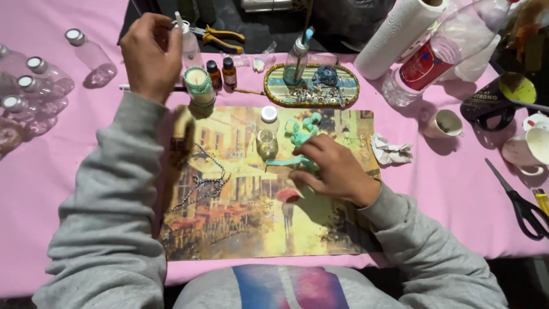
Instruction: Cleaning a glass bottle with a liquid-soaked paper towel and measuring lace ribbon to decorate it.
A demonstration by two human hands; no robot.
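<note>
The right hand (pixel 334 171) pinches a teal ribbon (pixel 300 137) on the painted placemat (pixel 240 229), just right of a small glass bottle (pixel 267 137), while the left hand (pixel 151 54), far back, grips a thin white stick (pixel 179 20).

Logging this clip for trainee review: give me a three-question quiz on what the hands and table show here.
1. True or false: the right hand rests on a green ribbon.
2. What does the left hand hold? A) scissors B) small bottle C) cup
3. What lies on the picture mat between the arms?

Key
1. True.
2. B, the small bottle.
3. A metal chain.
</note>
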